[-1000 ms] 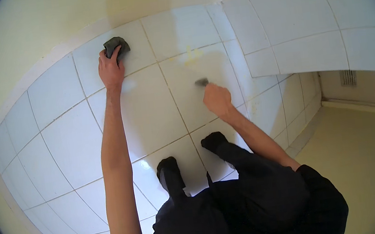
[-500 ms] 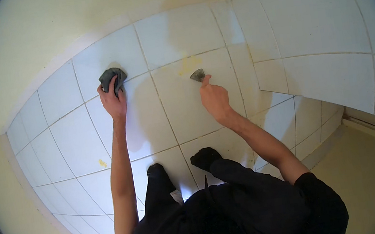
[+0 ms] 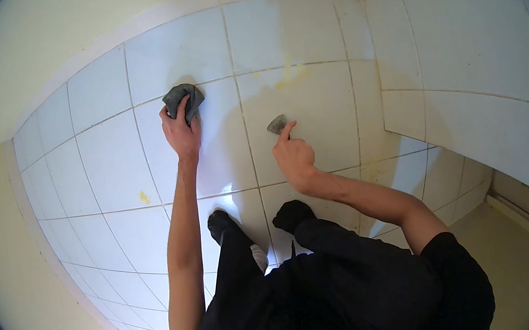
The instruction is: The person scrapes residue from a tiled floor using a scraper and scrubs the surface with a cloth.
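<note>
My left hand [image 3: 181, 132] is closed over a crumpled dark grey cloth [image 3: 184, 102], just on the near side of a grout line in the white tiled floor [image 3: 204, 166]. In my right hand [image 3: 295, 159] is a small putty knife [image 3: 277, 124] with a worn, fan-shaped grey blade pointing away from me. My index finger lies along the blade; the handle is hidden in my fist. Beyond the blade, a pale yellow smear [image 3: 293, 78] spreads along the grout line, apart from the putty knife. I cannot tell whether the blade touches the tile.
A smaller yellow spot [image 3: 144, 197] marks a tile left of my left forearm. My feet in dark socks [image 3: 293, 216] stand near the middle. A white tiled box-like ledge [image 3: 472, 117] rises at the right. Cream walls [image 3: 143, 7] border the floor at the far side and left.
My view has swung a little left. The putty knife has drawn back from the yellow smear toward me. My left hand with the cloth has also come slightly nearer, off the grout line.
</note>
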Tool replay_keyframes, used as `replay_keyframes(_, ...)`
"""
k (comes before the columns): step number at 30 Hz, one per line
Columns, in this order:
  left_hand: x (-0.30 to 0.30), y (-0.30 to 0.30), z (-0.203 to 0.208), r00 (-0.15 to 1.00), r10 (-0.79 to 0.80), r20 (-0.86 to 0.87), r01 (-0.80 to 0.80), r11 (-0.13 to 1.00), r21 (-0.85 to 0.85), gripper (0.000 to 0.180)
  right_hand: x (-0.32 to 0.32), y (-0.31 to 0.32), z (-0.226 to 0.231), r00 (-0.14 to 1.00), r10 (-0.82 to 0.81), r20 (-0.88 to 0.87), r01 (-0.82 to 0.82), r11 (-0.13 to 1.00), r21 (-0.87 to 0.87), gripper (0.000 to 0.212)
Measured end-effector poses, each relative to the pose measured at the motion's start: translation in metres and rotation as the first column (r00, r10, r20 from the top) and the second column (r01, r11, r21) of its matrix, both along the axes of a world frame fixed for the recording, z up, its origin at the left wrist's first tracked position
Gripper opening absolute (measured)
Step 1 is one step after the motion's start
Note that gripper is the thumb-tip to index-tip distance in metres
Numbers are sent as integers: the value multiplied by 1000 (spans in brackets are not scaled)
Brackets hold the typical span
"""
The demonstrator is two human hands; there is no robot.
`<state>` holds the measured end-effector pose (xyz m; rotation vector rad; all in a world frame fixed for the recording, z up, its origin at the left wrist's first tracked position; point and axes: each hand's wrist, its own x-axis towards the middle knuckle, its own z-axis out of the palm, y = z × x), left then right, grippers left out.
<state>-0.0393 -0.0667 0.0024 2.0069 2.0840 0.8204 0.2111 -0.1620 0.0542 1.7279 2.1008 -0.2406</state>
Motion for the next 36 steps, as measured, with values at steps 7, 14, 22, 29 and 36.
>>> replay_keyframes(7, 7, 0, 3, 996, 64, 55, -62, 998, -28, 49, -24, 0, -1, 998, -10, 63, 12, 999, -30, 62)
replay_keyframes(14, 12, -6, -1, 994, 100, 36, -101, 994, 31, 47, -25, 16, -8, 990, -93, -108, 107, 986, 127, 59)
replay_keyframes(22, 11, -4, 3, 992, 87, 88, -89, 996, 27, 45, -34, 22, 9, 978, -188, -92, 192, 981, 39, 59)
replay_keyframes(29, 10, -4, 2, 983, 119, 137, -123, 992, 20, 45, -34, 19, 7, 967, -234, -99, 239, 970, 43, 62)
replay_keyframes(36, 6, -2, 3, 983, 104, 154, -110, 993, 33, 46, -24, 26, 7, 981, -182, -61, 186, 980, 64, 56)
